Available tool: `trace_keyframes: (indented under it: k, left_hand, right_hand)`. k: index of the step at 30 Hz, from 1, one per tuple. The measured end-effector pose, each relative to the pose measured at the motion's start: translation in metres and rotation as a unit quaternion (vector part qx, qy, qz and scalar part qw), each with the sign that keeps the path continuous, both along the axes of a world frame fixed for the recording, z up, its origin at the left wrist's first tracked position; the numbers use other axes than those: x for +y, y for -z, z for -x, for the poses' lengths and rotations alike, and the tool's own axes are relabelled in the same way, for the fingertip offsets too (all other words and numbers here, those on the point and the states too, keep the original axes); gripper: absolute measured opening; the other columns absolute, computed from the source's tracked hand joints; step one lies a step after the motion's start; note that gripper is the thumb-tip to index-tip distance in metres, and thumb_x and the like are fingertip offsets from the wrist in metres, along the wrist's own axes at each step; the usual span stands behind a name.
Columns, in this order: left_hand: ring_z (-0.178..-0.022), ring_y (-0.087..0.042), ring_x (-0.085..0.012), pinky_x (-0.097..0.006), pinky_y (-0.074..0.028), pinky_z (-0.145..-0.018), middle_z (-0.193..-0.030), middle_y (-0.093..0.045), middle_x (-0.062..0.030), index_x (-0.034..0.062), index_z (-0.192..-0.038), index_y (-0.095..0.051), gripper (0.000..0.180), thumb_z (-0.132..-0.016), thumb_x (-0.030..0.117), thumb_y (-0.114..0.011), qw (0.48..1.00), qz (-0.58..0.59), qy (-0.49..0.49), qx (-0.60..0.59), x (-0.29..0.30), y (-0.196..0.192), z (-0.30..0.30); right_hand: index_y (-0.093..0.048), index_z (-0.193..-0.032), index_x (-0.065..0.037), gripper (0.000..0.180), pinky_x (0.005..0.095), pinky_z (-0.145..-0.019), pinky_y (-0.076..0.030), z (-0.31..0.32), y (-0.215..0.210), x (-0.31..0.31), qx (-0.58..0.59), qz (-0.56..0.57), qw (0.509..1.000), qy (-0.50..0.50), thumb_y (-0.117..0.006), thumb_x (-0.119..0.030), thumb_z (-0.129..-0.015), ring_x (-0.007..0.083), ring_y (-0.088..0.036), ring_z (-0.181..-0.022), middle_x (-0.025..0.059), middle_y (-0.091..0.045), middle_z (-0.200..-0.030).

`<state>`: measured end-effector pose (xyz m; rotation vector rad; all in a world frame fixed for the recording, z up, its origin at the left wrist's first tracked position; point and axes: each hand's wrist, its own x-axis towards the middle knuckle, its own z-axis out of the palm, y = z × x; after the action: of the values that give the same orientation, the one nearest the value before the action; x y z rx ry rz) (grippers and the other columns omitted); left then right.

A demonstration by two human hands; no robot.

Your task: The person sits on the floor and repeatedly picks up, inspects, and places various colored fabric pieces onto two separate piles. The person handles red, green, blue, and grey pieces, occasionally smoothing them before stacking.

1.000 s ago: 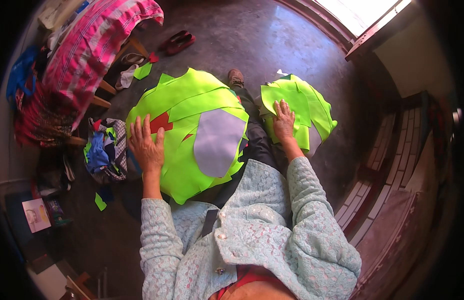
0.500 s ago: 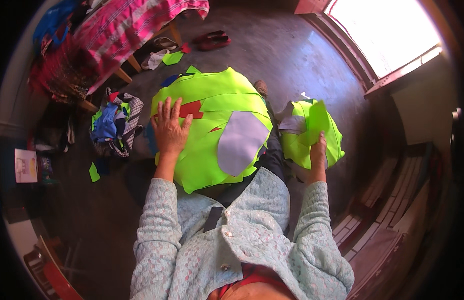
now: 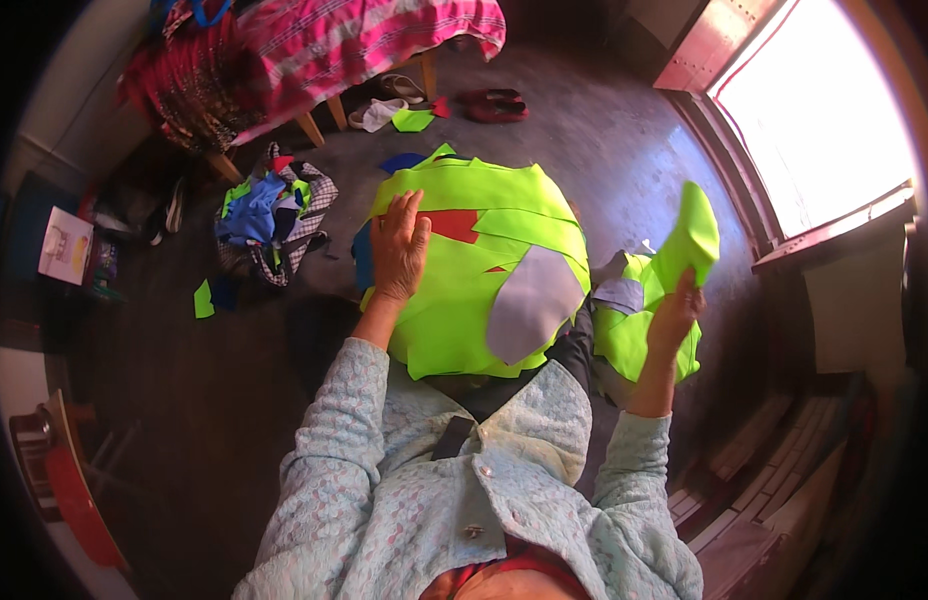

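Observation:
A large rounded pile of lime-yellow fabric pieces (image 3: 454, 325) sits in front of me, over my dark-clad legs. A grey fabric piece (image 3: 534, 305) and a red one (image 3: 456, 224) show on its surface. My left hand (image 3: 399, 250) lies on the pile's left part, fingers stretched out, holding nothing. To the right is a smaller heap of lime-yellow fabric (image 3: 624, 345) with a grey piece (image 3: 619, 294) on it. Above this heap, my right hand (image 3: 672, 315) grips a lime-yellow fabric piece (image 3: 692, 235) by its lower end. The piece stands upward from my closed fingers.
A checked bag (image 3: 309, 200) with mixed scraps stands at the left. A lime-yellow scrap (image 3: 203, 299) lies on the dark floor nearer me. Shoes (image 3: 492, 105) are beside a bed with a pink cover (image 3: 354, 45). A bright doorway (image 3: 814, 110) is at the far right.
My right hand has raised the lime-yellow piece up and to the right, off the smaller heap. My left hand stays on the large pile. The whole view has shifted somewhat.

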<state>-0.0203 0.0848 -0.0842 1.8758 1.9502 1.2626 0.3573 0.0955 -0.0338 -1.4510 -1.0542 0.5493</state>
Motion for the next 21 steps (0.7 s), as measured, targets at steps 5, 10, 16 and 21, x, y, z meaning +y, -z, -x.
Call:
trace_keyframes:
  k: [5,10,16,21]
  left_hand:
    - [-0.131,-0.042,-0.0262,-0.035,-0.027,-0.11,-0.135,-0.052,-0.0161,0.003,-0.135,-0.05,0.063,-0.102,0.051,-0.026,0.932,-0.008,0.065,-0.357,-0.002,0.004,0.017]
    - [-0.114,-0.056,-0.0203,-0.031,-0.041,-0.1,-0.125,-0.059,-0.0111,-0.0003,-0.131,-0.051,0.071,-0.099,0.059,-0.031,0.705,0.016,0.069,-0.705,-0.025,-0.028,0.045]
    - [-0.106,-0.059,-0.0161,-0.027,-0.044,-0.094,-0.118,-0.061,-0.0108,-0.0014,-0.133,-0.046,0.052,-0.096,0.032,-0.06,0.804,0.017,0.031,-0.593,-0.034,-0.005,0.066]
    - [-0.097,-0.061,-0.0158,-0.029,-0.05,-0.085,-0.109,-0.062,-0.0094,0.0025,-0.135,-0.044,0.062,-0.077,-0.012,-0.06,0.883,0.029,-0.053,-0.466,-0.027,0.016,0.067]
  right_hand:
    - [-0.049,-0.133,0.0,0.041,0.0402,-0.106,-0.037,0.146,-0.031,-0.007,-0.324,-0.18,0.879,-0.3,-0.054,-0.008,-0.092,0.034,-0.047,-0.128,0.0221,-0.049,-0.137]
    - [-0.034,-0.148,-0.019,0.061,0.0533,-0.115,-0.013,0.21,-0.021,-0.02,-0.432,-0.045,0.744,-0.507,-0.051,-0.044,-0.095,0.028,-0.02,-0.145,0.0116,-0.024,-0.156]
    - [-0.041,-0.145,-0.021,0.057,0.0563,-0.113,-0.013,0.174,0.009,0.007,-0.476,-0.022,0.784,-0.398,-0.051,-0.046,-0.094,0.0283,-0.022,-0.145,0.0111,-0.031,-0.153]
    - [-0.047,-0.141,-0.02,0.054,0.0516,-0.114,-0.016,0.172,0.033,0.005,-0.431,-0.079,0.818,-0.373,-0.047,-0.048,-0.095,0.0308,-0.025,-0.142,0.012,-0.034,-0.151]
